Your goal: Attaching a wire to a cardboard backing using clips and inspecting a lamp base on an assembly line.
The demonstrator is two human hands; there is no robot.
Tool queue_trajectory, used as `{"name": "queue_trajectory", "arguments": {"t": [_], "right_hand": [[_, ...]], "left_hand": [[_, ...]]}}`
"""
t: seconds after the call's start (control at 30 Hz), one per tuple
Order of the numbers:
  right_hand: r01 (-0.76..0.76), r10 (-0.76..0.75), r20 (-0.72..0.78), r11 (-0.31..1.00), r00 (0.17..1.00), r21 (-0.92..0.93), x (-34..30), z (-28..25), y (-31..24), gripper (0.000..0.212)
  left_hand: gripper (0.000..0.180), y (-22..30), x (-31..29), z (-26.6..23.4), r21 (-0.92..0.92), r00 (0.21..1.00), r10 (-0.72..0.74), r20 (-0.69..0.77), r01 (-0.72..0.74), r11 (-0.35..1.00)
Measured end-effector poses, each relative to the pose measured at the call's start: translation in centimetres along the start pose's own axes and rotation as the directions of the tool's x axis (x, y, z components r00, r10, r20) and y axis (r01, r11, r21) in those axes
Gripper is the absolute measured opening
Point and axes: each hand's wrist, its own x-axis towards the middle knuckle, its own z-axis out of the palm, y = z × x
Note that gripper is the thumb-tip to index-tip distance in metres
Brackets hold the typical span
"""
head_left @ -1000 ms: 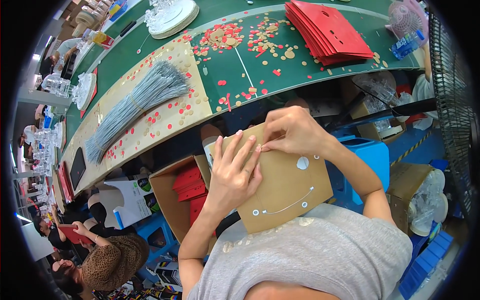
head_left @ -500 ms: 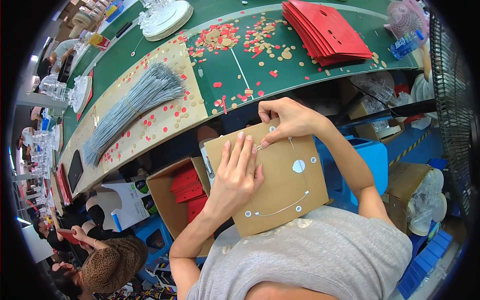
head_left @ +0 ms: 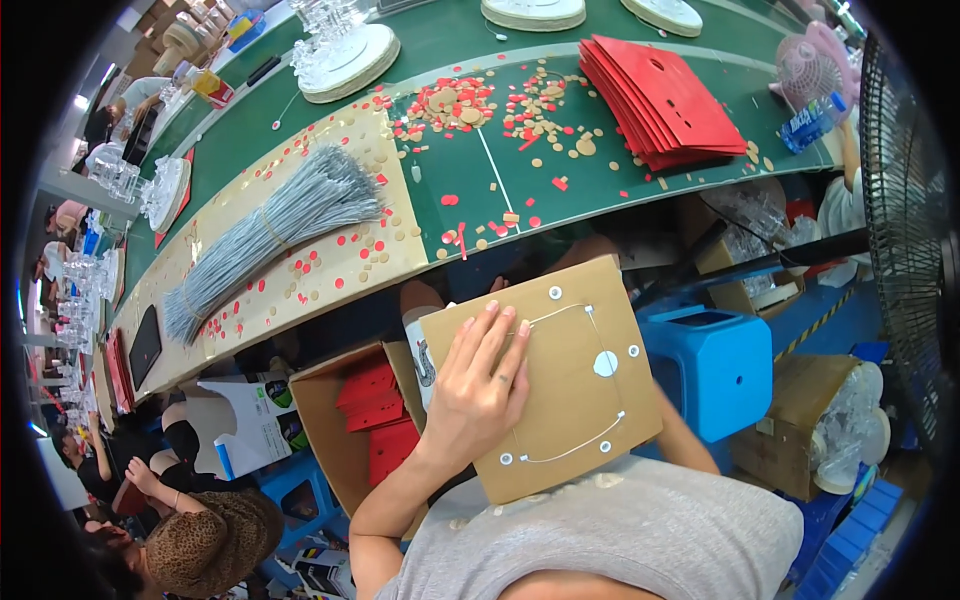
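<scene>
One hand (head_left: 478, 388) touches cardboard (head_left: 560, 385); bottle (head_left: 809, 124) bears lettering.

Free room lies over the right half of the brown panel (head_left: 555, 420), beside the flat left hand (head_left: 480, 385). Past its far edge, a gap separates it from the table (head_left: 455, 160); there, a wire bundle (head_left: 275, 240) and red stack (head_left: 670, 105) obstruct low passage.
</scene>
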Motion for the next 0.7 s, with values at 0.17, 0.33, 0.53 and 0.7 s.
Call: {"name": "queue_trajectory", "arguments": {"t": [0.17,0.33,0.53,0.7], "right_hand": [[0.286,-0.292,-0.009,0.942,0.956,-0.179,-0.3,4.4,-1.1,0.053],[0.577,-0.598,0.056,0.738,0.799,-0.351,-0.7,10.2,-4.6,0.055],[0.842,-0.864,0.243,0.304,0.441,-0.446,-1.1,19.8,-7.7,0.058],[0.888,-0.911,0.401,-0.100,0.100,-0.449,-3.1,21.5,-14.5,0.060]], "left_hand": [[0.037,-0.6,-0.4,0.0,-0.018,0.999,-0.033,0.019,0.034,0.999],[0.032,-1.6,-0.2,-0.9,-0.032,0.997,-0.054,-0.048,0.053,0.998],[0.014,-5.3,0.0,-3.9,-0.615,0.885,-0.383,-0.265,0.151,0.774],[0.033,-10.8,0.7,-7.9,-0.699,0.429,-0.606,-0.670,-0.091,0.709]]}}
